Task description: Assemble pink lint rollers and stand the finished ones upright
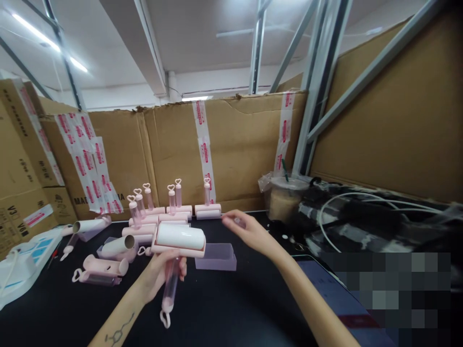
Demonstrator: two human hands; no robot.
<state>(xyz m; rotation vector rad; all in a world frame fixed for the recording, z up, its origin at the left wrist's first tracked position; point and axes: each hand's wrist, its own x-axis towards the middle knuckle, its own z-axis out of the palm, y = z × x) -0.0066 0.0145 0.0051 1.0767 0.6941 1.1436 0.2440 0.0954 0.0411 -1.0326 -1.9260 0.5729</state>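
My left hand [162, 272] is wrapped round the clear purple handle of a lint roller [181, 238]. Its white sheet roll faces up in a pink holder, and the handle's heart-shaped loop points down toward me. My right hand [249, 231] hovers above the table with fingers stretched to the left, apparently holding nothing. Its fingertips are close to the right end of a standing lint roller [208, 212]. A clear purple roller cover [216, 258] lies on the black table between my hands, just right of the held roller.
Several pink lint rollers [141, 226] stand handle-up at the back. Loose white rolls [119, 246] and a pink holder [104, 266] lie at left, near a white-and-blue plastic item [32, 260]. A drink cup [285, 200], cables [329, 212] and a screen [325, 284] occupy the right. Cardboard [238, 149] walls the back.
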